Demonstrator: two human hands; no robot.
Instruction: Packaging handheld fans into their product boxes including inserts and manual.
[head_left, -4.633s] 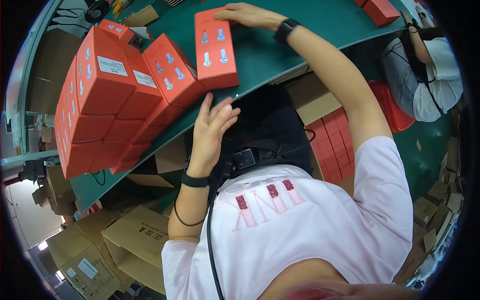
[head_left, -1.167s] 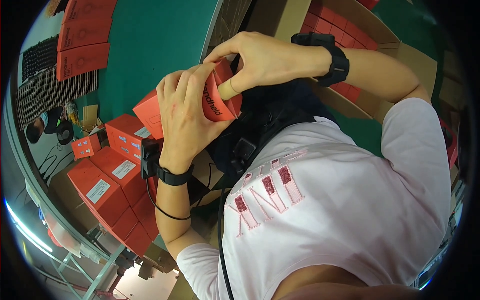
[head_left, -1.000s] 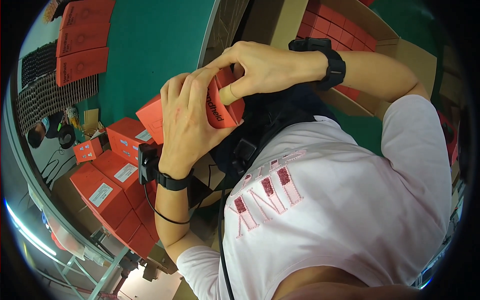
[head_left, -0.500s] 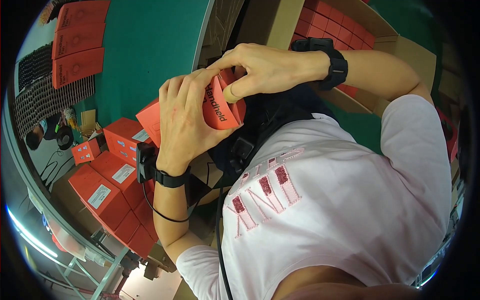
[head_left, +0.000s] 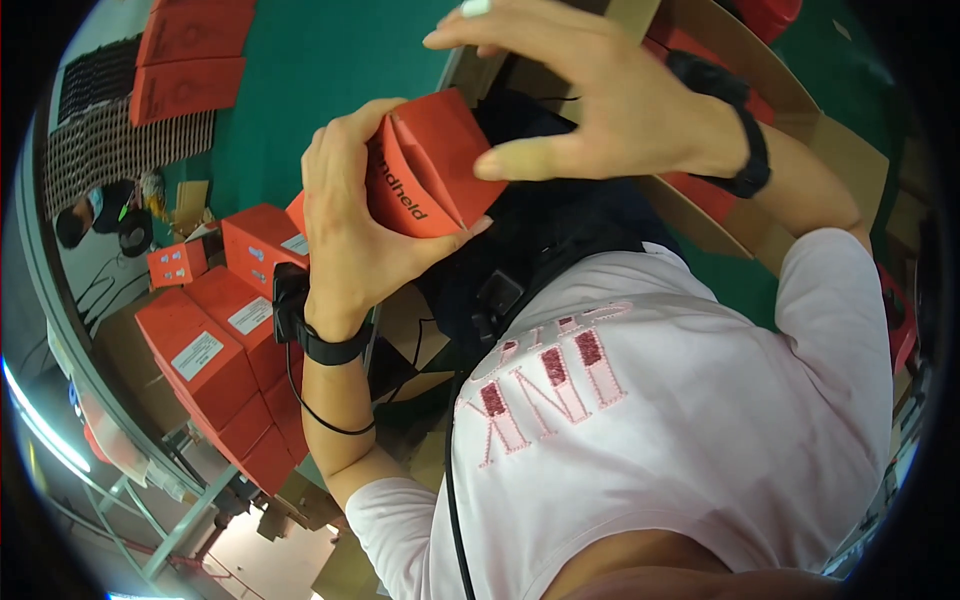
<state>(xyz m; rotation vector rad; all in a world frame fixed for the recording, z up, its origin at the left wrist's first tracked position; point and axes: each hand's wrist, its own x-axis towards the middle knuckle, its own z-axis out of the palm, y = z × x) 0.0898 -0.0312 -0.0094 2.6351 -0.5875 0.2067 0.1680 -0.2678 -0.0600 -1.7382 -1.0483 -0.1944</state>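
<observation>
An orange cardboard box (head_left: 450, 150) with dark lettering on one side is gripped by my left hand (head_left: 345, 215). My left fingers wrap its far side and the thumb lies along its lower edge. A narrow gap shows beside its end flap, which looks not fully pressed in; what is inside cannot be seen. My right hand (head_left: 610, 100) hovers right of the box, fingers stretched out and thumb apart from the others. A pale band sits on one of its fingers. It holds nothing, and its thumb tip is close to the box's right edge.
Orange boxes (head_left: 185, 90) lie on the green table (head_left: 300, 60) at the far left. More orange boxes (head_left: 215, 350) with white labels are stacked at the left. An open brown carton (head_left: 840, 160) with orange boxes inside stands at the right. A black cable (head_left: 455, 500) runs down my front.
My right hand has let go of the box and moved up and right, its fingers spreading. The left hand still holds the box, now turned so more of its top shows.
</observation>
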